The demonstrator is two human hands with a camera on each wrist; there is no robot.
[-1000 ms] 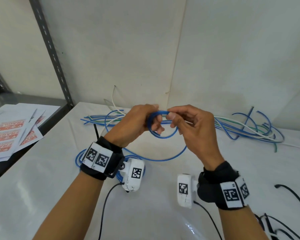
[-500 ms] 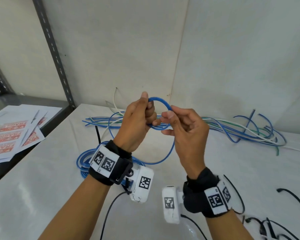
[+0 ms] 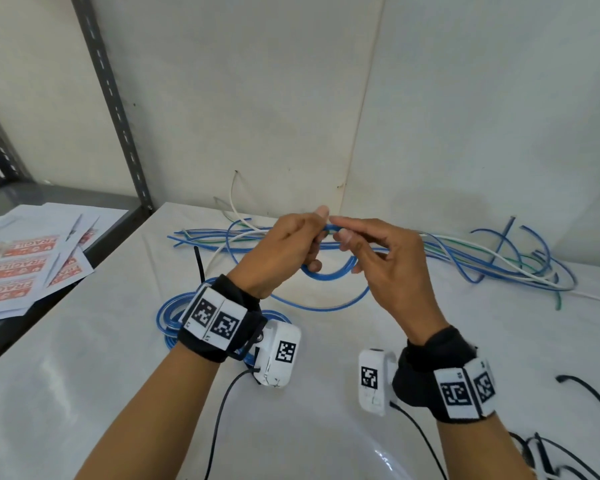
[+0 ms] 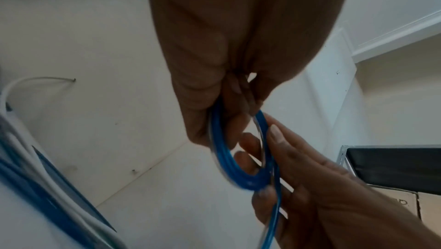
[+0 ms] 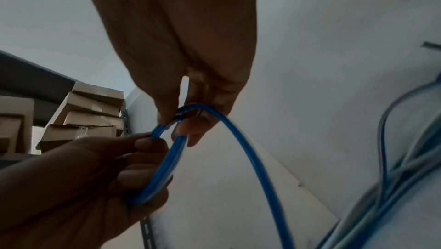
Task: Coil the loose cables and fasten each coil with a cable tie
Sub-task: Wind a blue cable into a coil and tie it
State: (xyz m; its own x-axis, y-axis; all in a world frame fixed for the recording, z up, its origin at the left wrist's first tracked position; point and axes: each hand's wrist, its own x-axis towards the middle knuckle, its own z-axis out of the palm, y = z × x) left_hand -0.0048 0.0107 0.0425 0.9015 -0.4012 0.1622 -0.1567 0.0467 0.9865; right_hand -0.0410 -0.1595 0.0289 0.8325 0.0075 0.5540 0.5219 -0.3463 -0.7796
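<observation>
I hold a small coil of blue cable (image 3: 329, 273) in the air over the white table (image 3: 326, 427). My left hand (image 3: 310, 245) grips the coil's left side, fingers curled round the bundled turns (image 4: 222, 140). My right hand (image 3: 347, 237) pinches the cable at the coil's top (image 5: 190, 110), and the loose tail (image 3: 326, 306) sags in an arc below. In the right wrist view the tail (image 5: 253, 158) runs down to the right. A wound blue coil (image 3: 172, 315) lies on the table under my left wrist, with a black cable tie (image 3: 199, 268) standing beside it.
Loose blue, white and green cables (image 3: 499, 261) sprawl along the back wall. Black cable ties (image 3: 589, 393) lie at the right edge and front right corner. A grey shelf (image 3: 21, 199) with printed sheets (image 3: 21, 268) adjoins the table's left; cardboard boxes (image 5: 90, 119) are stacked there.
The left hand has tipped over, so the loop now hangs below the fingers instead of standing above them. The right hand has carried the cable up over the coil's top.
</observation>
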